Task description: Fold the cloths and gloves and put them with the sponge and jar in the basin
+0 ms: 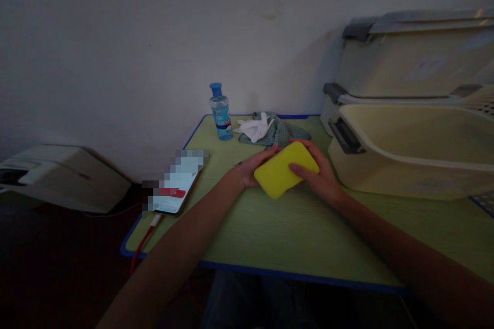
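Observation:
A plain yellow rectangular block (pixel 280 172) with rounded corners is held tilted above the table, between both hands; its exact kind cannot be made out. My left hand (pixel 251 168) supports it from the left, with most of its fingers hidden behind it. On the right side, my right hand (pixel 317 177) grips it, thumb pressed on the near face and fingers around the far edge. Just beyond the hands lies a crumpled grey-green cloth (pixel 283 132), with a white cloth-like bundle (pixel 255 127) on top.
A clear bottle with a blue cap (pixel 221 118) stands at the back left. The phone (pixel 179 185), plugged into a red cable (pixel 143 241), lies near the left edge of the green table (pixel 262 236). Cream bins (pixel 405 175) occupy the right. A white case (pixel 65 175) sits beyond the table.

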### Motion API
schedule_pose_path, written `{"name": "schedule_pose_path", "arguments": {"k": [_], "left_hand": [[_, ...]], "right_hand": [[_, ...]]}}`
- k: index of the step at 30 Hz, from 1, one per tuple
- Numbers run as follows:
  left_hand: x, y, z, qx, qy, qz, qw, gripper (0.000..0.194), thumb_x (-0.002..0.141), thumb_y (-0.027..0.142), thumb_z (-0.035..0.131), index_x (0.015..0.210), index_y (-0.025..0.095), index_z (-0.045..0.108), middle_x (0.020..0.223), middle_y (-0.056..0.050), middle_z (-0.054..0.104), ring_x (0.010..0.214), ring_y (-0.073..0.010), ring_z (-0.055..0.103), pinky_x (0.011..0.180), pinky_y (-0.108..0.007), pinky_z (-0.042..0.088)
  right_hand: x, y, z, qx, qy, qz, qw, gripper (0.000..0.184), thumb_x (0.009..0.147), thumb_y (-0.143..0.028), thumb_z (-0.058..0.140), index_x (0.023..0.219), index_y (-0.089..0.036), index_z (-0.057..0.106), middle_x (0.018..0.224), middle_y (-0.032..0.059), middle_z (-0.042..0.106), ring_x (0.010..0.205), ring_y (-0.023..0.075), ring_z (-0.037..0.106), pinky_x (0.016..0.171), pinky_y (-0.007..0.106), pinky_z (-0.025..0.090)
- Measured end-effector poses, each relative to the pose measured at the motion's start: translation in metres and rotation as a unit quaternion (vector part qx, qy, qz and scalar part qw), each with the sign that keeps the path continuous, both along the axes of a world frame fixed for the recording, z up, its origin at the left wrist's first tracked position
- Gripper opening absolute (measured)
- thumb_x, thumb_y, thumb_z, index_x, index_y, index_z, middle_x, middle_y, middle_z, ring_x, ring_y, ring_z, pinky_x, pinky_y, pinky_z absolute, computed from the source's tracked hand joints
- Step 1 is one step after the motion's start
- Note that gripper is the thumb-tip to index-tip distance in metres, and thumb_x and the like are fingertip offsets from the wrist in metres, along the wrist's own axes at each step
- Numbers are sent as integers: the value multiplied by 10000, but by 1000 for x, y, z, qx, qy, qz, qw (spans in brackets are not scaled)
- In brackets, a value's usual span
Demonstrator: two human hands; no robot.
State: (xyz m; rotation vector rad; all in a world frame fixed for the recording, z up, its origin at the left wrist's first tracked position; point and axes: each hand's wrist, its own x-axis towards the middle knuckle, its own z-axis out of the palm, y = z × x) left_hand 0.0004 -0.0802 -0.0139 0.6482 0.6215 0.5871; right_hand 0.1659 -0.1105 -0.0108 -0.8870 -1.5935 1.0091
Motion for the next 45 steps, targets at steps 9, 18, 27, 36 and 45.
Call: {"name": "schedule_pose_path", "arguments": {"k": [9, 18, 27, 36, 45], "left_hand": [[19, 0, -5, 208, 31, 301, 930, 218, 720, 272, 661, 872, 171, 541, 764, 1, 613, 664, -113, 590, 621, -227, 476], [25, -11, -9, 343, 177, 325, 864, 332, 745, 441, 602, 897, 201, 432, 633, 41, 506, 415, -82, 506, 318, -164, 363], [22, -12, -7, 378, 186, 344, 839, 322, 759, 460, 569, 928, 203, 473, 669, 25, 476, 448, -72, 484, 295, -138, 360], [25, -16, -8, 383, 169, 313, 853, 307, 756, 459, 565, 916, 203, 509, 675, 14, 504, 460, -78, 489, 320, -147, 355], [30, -18, -10, 381, 168, 339, 843, 363, 794, 567, 493, 786, 203, 486, 556, 35, 438, 399, -76, 435, 302, -162, 301]], "right_hand": [[1, 9, -5, 33, 25, -117, 992, 463, 747, -371, 598, 1147, -275, 386, 1148, 68, 562, 986, 228, 582, 849, 434, 494], [4, 8, -3, -51, 3, -132, 990, 501, 643, -425, 647, 1019, -267, 356, 863, 16, 522, 748, 212, 583, 462, 318, 523], [-2, 6, -3, -107, 84, -80, 987, 492, 656, -414, 673, 1009, -296, 351, 917, -3, 490, 750, 176, 581, 356, 207, 477], [-2, 9, -3, -147, 142, -74, 976, 382, 620, -401, 659, 896, -261, 435, 842, -16, 510, 639, 144, 558, 317, 183, 419], [-4, 11, -8, -120, 119, -124, 978, 397, 666, -549, 611, 798, -233, 409, 657, -45, 463, 502, 102, 507, 270, 145, 321]]}}
